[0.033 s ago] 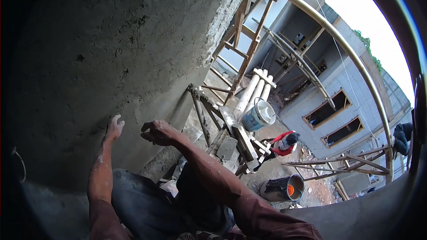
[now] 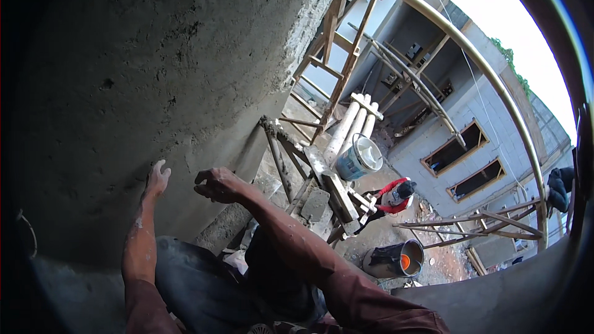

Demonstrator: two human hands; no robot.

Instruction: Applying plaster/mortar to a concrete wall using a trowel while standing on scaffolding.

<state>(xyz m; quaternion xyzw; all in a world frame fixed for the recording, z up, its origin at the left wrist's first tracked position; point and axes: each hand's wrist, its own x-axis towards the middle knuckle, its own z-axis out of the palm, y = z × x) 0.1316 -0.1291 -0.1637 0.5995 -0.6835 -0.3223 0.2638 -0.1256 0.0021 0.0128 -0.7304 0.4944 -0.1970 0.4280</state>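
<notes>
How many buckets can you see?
2: a blue bucket near the pale poles, and a dark bucket at the picture's lower right. Others may be hidden.

- Bright daylight enters from the upper right, where the sky (image 2: pixel 489 6) burns out white.
- The wall (image 2: pixel 154 55) is dim, darkening to black leftward.
- Soft shadow falls beside the left hand (image 2: pixel 159 179).
- Fisheye distortion bows the pole (image 2: pixel 458 37); bluish glare streaks the right rim.
</notes>
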